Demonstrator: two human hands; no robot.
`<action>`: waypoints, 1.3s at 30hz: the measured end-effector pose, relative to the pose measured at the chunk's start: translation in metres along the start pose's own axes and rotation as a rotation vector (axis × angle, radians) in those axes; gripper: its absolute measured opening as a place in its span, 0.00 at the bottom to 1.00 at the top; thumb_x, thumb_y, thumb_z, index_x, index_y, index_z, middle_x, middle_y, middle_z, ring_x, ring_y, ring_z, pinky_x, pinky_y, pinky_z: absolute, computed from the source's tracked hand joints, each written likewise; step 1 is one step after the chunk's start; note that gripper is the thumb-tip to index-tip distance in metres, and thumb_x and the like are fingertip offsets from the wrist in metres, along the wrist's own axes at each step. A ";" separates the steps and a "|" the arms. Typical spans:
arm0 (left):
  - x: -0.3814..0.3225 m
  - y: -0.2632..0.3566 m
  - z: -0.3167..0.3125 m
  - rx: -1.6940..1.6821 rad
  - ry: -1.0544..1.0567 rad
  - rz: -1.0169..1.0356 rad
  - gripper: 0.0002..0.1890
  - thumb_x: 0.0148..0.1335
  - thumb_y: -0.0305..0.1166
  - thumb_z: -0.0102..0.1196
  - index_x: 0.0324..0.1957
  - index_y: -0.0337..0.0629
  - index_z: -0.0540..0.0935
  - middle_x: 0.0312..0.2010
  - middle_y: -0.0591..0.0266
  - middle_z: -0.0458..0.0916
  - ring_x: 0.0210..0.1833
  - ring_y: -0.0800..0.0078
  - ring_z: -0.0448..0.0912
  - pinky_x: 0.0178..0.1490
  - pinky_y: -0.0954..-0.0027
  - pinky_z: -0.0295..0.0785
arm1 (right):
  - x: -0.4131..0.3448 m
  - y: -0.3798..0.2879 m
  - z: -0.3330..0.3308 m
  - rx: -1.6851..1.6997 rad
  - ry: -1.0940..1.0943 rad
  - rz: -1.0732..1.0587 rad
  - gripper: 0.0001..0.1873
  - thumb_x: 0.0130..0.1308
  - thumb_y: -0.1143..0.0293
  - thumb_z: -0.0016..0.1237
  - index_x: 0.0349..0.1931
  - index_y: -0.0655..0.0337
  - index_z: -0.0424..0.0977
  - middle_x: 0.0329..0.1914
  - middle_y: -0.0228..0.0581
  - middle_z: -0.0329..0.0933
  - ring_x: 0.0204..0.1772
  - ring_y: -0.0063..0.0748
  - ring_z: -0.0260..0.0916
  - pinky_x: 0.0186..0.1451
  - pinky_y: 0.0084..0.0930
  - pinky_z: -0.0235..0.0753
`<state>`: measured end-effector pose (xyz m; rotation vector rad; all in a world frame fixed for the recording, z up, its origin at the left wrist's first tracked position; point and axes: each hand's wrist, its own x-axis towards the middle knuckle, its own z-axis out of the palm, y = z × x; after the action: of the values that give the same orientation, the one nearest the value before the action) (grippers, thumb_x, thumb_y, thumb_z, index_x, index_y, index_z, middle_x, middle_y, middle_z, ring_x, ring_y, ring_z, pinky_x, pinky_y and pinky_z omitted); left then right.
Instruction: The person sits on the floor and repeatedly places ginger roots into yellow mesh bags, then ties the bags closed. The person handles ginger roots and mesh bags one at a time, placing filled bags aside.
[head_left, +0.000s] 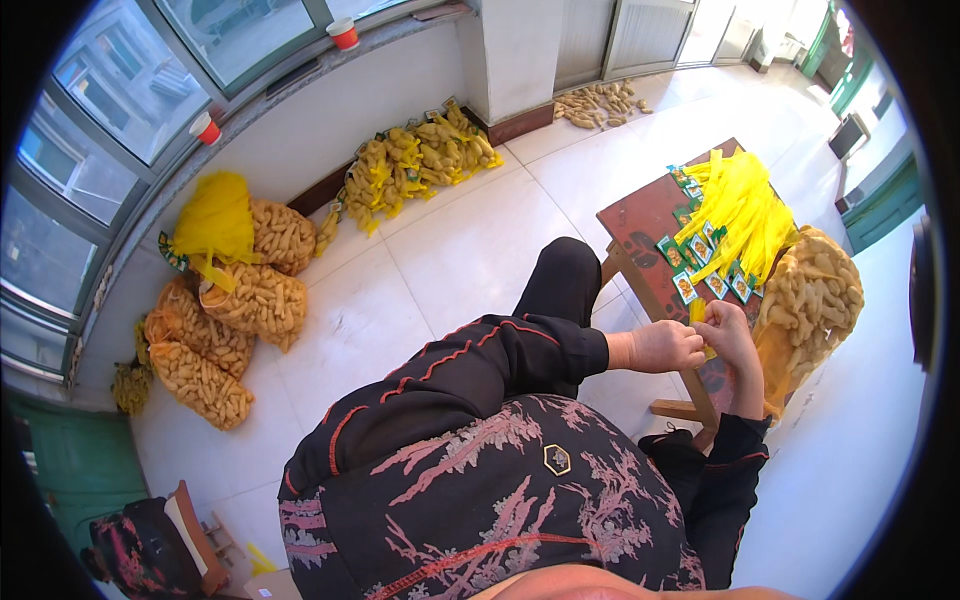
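Observation:
Both hands meet over the near edge of a small reddish-brown table (637, 217). My left hand (666, 346) has its fingers curled in, pinching a narrow yellow mesh net bag (697, 309). My right hand (727, 330) pinches the same net from the other side, fingertips touching the left hand's. Part of the net is hidden behind the fingers. Just beyond lies a heap of flat yellow mesh net bags (739, 202). Their green picture tags (685, 287) spread along the heap's left side.
An orange mesh sack (814, 292) of tan, knobbly produce leans by the table's right side. More filled sacks (255, 304) stand at left, under a yellow net bundle (214, 217). Filled yellow net bags (420, 157) line the wall. Loose pieces (600, 103) lie on the floor; a chair (187, 536) stands behind.

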<state>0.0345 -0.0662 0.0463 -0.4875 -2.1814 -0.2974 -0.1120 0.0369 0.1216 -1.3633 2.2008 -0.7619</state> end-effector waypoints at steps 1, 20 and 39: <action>0.002 0.001 0.001 -0.014 0.028 0.010 0.05 0.50 0.28 0.56 0.29 0.43 0.74 0.26 0.62 0.72 0.29 0.67 0.77 0.30 0.68 0.76 | 0.005 -0.003 0.000 -0.031 -0.029 -0.012 0.11 0.50 0.75 0.62 0.22 0.65 0.71 0.19 0.30 0.68 0.24 0.18 0.65 0.26 0.22 0.66; -0.036 0.023 0.035 -0.616 -0.036 -0.898 0.07 0.48 0.28 0.59 0.21 0.34 0.80 0.21 0.48 0.81 0.29 0.52 0.82 0.31 0.55 0.74 | -0.081 -0.024 0.088 0.247 0.554 -0.010 0.09 0.68 0.72 0.55 0.30 0.65 0.71 0.24 0.28 0.72 0.25 0.15 0.66 0.30 0.17 0.68; -0.047 0.062 0.054 -0.743 0.003 -1.024 0.05 0.50 0.25 0.60 0.25 0.36 0.78 0.22 0.50 0.80 0.26 0.60 0.80 0.31 0.62 0.70 | -0.123 0.023 0.107 0.286 0.431 0.201 0.07 0.58 0.80 0.56 0.34 0.66 0.72 0.31 0.33 0.75 0.34 0.18 0.73 0.39 0.16 0.74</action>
<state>0.0502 -0.0017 -0.0210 0.3094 -2.0890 -1.6715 -0.0091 0.1329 0.0356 -0.8829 2.3754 -1.3306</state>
